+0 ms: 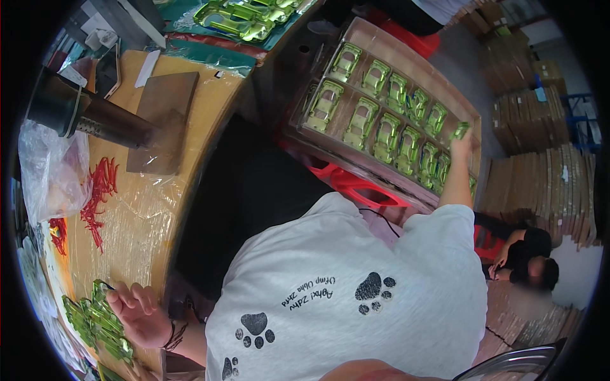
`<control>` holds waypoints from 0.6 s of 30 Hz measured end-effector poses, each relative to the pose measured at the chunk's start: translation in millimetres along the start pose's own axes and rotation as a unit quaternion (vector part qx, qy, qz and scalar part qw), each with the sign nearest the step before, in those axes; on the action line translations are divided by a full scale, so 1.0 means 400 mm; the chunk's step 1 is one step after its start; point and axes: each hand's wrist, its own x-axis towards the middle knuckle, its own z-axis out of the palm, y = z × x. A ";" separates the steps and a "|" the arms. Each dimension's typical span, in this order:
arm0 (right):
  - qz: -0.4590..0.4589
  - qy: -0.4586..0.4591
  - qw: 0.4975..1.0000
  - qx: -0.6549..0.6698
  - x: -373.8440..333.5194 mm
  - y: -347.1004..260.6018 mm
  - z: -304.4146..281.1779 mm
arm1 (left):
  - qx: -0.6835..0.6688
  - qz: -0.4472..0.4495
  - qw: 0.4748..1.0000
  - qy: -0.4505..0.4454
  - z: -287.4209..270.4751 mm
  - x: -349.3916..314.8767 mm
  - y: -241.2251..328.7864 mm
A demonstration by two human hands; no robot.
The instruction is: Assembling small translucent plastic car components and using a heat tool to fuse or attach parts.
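My right hand point(462, 147) reaches out over a shallow box and grips a small shiny green toy car shell point(460, 130) by its end. Below it, rows of matching green car shells point(363, 120) lie in the brown cardboard box point(406, 46). At the lower left, my left hand point(141, 317) hovers at the table edge with its fingers apart and slightly bent. Beside its fingertips is a heap of narrow green plastic parts point(95, 320). Whether the fingertips touch the nearest part, I cannot tell.
On the wooden table point(136, 238) are red strips point(101, 197), a clear plastic bag point(54, 171), a brown board point(168, 114) and a dark metal tube point(105, 117). More green shells point(238, 19) lie beyond. Red stools point(365, 190) support the box. Another person point(527, 254) and cardboard stacks point(540, 184) are at right.
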 end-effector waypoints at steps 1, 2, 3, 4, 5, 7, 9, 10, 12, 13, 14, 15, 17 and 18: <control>0.026 -0.133 0.988 -0.079 0.020 0.034 0.015 | -0.005 -0.001 1.000 -0.005 0.004 0.013 -0.011; 0.029 -0.130 0.988 -0.079 0.047 0.065 0.042 | -0.011 -0.008 1.000 -0.028 0.008 0.025 -0.017; 0.046 -0.161 0.977 -0.128 0.078 0.103 0.070 | -0.019 -0.013 0.998 -0.052 0.008 0.037 -0.022; 0.051 -0.200 0.963 -0.173 0.085 0.080 0.091 | -0.013 -0.008 0.999 -0.048 0.016 0.035 -0.016; 0.069 -0.222 0.947 -0.223 0.088 0.066 0.100 | 0.009 0.000 0.999 -0.047 0.021 0.032 -0.008; 0.131 -0.173 0.939 -0.267 0.022 -0.068 0.068 | 0.050 0.024 0.998 -0.028 0.020 0.008 0.019; 0.197 -0.077 0.954 -0.210 -0.038 -0.178 0.011 | 0.147 0.018 0.989 0.024 -0.012 -0.026 0.065; 0.110 0.128 0.943 -0.287 -0.081 -0.190 0.039 | 0.219 0.061 0.973 0.046 -0.018 -0.032 0.074; -0.030 0.213 0.961 -0.173 -0.127 -0.270 0.041 | 0.343 0.132 0.921 0.129 -0.035 -0.044 0.114; -0.105 0.226 0.966 -0.068 -0.181 -0.337 0.024 | 0.379 0.141 0.892 0.204 -0.044 -0.051 0.133; -0.175 0.244 0.953 0.036 -0.252 -0.411 -0.012 | 0.439 0.126 0.821 0.343 -0.029 -0.041 0.128; -0.199 0.229 0.951 0.058 -0.326 -0.473 -0.030 | 0.517 0.131 0.779 0.329 -0.005 -0.035 0.124; -0.338 0.185 0.894 0.229 -0.481 -0.583 -0.061 | 0.712 0.091 0.622 0.314 -0.013 -0.017 0.122; -0.433 0.156 0.837 0.296 -0.548 -0.633 -0.073 | 0.853 0.117 0.447 0.241 -0.048 -0.016 0.107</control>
